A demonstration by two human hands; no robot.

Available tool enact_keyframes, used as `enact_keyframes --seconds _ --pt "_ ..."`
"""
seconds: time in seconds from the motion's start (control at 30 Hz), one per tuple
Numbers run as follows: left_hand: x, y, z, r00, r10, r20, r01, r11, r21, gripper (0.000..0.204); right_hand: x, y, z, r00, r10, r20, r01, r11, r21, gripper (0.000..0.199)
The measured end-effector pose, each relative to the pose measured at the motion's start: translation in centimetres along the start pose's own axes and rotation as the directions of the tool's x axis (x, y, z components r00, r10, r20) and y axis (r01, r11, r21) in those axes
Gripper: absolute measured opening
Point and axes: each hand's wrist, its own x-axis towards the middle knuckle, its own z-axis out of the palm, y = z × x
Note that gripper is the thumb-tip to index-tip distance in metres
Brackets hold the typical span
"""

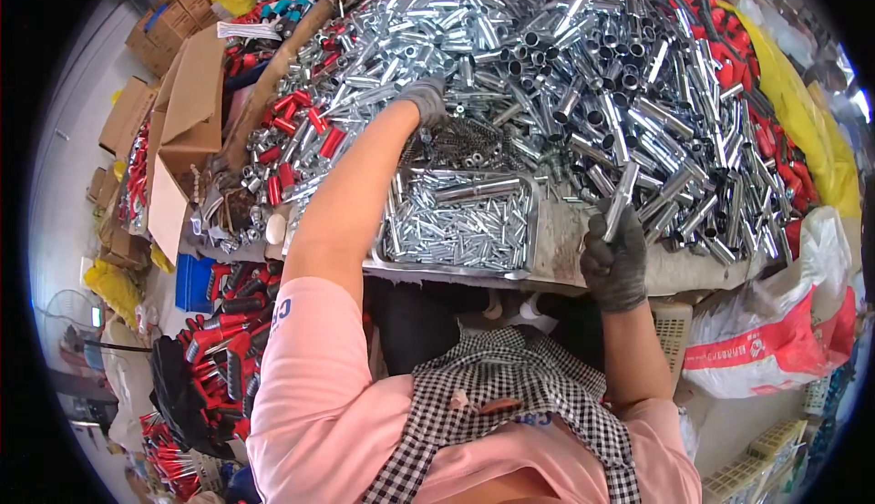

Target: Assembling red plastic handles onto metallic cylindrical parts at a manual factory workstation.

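My right hand (614, 262), in a dark grey glove, grips a shiny chrome metal tube (622, 196) with its fingers wrapped round the lower end. The tube points up and slightly right, above the front edge of the table. My left hand (425, 101), gloved in lighter grey, reaches forward into the metal parts, beside a heap of dark coil springs (474, 142). Its fingers point down and are mostly hidden, so their grip does not show. Nearer to me, a metal tray (531, 231) holds many small silver pins.
Large piles of silver rods (383, 44) and wider chrome tubes (629, 76) cover the table. Red sleeves (286, 176) lie at the left, near a cardboard box (193, 94). Red-handled tools (239, 344) fill the lower left. A white and red sack (770, 340) stands at the right.
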Motion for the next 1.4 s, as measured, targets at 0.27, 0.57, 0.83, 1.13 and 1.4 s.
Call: enact_keyframes --seconds 0.27,0.57,0.83,1.13,1.4 --pt "-8.4 -1.6 -3.3 0.887 0.056 -0.458 -0.237 0.907 -0.347 0.035 -4.9 2.7 1.0 0.950 -0.135 0.283 0.224 0.923 -0.313 0.047" --pt "-18.9 2.2 -1.0 0.874 -0.154 -0.461 -0.376 0.387 -0.842 0.022 -6.3 4.3 0.9 0.869 -0.100 0.485 0.317 0.864 -0.391 0.073" --pt "-27.9 7.6 2.4 0.895 0.151 -0.420 -0.356 0.809 -0.468 0.021 -7.6 4.2 1.5 0.887 0.032 0.462 0.375 0.535 -0.757 0.033" --pt "-29.7 6.8 2.2 0.933 0.115 -0.341 -0.358 0.373 -0.856 0.027 -6.3 2.5 1.5 0.991 0.124 -0.050 -0.133 0.900 -0.415 0.029" --pt "-30.0 5.8 4.0 0.981 0.151 -0.123 -0.139 0.105 -0.985 0.024 -10.2 1.3 0.2 0.951 0.134 0.278 0.157 0.563 -0.811 0.035"
